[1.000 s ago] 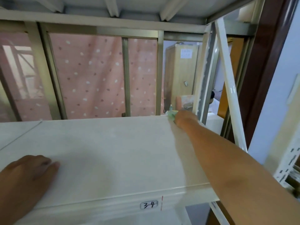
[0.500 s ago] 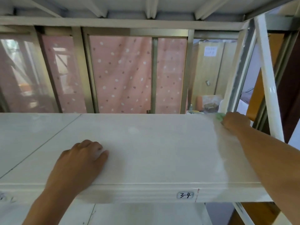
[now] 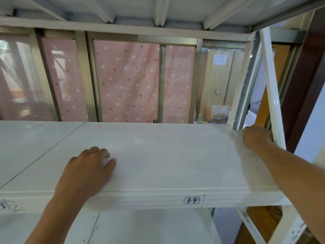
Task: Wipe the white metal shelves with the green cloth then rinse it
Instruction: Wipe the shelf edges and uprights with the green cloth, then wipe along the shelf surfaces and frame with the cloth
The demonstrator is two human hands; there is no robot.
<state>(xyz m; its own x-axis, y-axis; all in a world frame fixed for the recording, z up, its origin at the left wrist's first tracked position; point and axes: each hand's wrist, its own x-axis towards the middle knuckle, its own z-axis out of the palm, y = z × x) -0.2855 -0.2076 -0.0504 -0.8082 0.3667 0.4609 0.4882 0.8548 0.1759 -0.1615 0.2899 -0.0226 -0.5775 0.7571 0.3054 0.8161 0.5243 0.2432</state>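
Shelf [image 3: 167,155]: white, under both hands.
Left hand [image 3: 88,171]: lay loose near the front edge, holding nothing.
Right hand [image 3: 255,138]: at the far corner, fingers curled over the cloth [image 3: 239,132].
Cloth: green sliver beside the right knuckles.
Method: probably press evenly and overlap strokes toward the left hand.

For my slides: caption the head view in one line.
Wiping: right hand holds green cloth at far right corner of the white shelf, left hand resting on it.

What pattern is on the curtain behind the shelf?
The curtain is pink with white and darker spots; the head view shows it.
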